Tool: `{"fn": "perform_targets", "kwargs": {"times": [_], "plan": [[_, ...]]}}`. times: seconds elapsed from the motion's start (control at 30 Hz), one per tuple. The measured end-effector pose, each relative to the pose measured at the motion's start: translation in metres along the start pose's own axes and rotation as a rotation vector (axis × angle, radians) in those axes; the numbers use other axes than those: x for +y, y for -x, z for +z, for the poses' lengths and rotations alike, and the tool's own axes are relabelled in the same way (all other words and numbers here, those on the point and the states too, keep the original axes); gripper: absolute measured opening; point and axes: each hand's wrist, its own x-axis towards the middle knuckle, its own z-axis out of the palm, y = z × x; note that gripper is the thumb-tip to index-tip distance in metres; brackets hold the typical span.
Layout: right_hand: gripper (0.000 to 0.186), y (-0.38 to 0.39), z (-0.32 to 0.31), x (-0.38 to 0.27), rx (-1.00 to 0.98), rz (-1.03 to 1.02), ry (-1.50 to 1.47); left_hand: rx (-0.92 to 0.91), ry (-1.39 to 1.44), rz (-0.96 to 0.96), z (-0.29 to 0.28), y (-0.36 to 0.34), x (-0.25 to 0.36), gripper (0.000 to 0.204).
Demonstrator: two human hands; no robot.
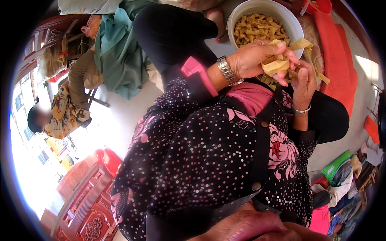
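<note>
Both hands are close together above my lap, at the upper right. My left hand (pixel 257 60), with a metal watch at its wrist, pinches a bent, pale yellow flat strip (pixel 276 65) between thumb and fingers. My right hand (pixel 304 85), wearing a bracelet, is closed on the same bundle of strips, its thumb raised. Loose ends of strip (pixel 307 46) stick out above and right of the fingers. Just behind the hands stands a white bucket (pixel 230 25) holding many small knotted yellow pieces (pixel 259 29). Where the strips cross between my fingers is partly hidden.
Red cloth (pixel 335 60) lies right of the bucket, with a red bowl (pixel 321 5) above it. Teal cloth (pixel 120 52) hangs at the upper left. Another person (pixel 66 108) sits at the far left. Carved red furniture (pixel 92 201) and piled clothes (pixel 341 197) flank me.
</note>
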Motion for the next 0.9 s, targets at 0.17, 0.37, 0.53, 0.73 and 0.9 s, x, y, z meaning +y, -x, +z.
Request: {"fn": "perform_targets", "kwargs": {"times": [0.17, 0.37, 0.53, 0.73, 0.9], "plan": [[0.029, 0.019, -0.023, -0.002, -0.008, 0.095, 0.031, 0.001, 0.1, 0.011, -0.006, 0.005, 0.014, 0.052], [0.033, 0.005, -0.002, -0.008, -0.198, 0.211, 0.063, 0.14, -0.044, 0.077, -0.012, -0.002, 0.023, 0.049], [0.04, -0.007, 0.022, -0.024, -0.311, 0.274, -0.108, 0.229, -0.148, 0.112, -0.007, -0.004, 0.021, 0.046], [0.035, -0.015, 0.018, -0.033, -0.325, 0.219, 0.048, 0.21, -0.002, 0.18, -0.017, 0.003, 0.03, 0.045], [0.032, -0.003, -0.001, -0.03, -0.352, 0.172, 0.136, 0.147, 0.065, 0.155, -0.016, 0.005, 0.029, 0.046]]}}
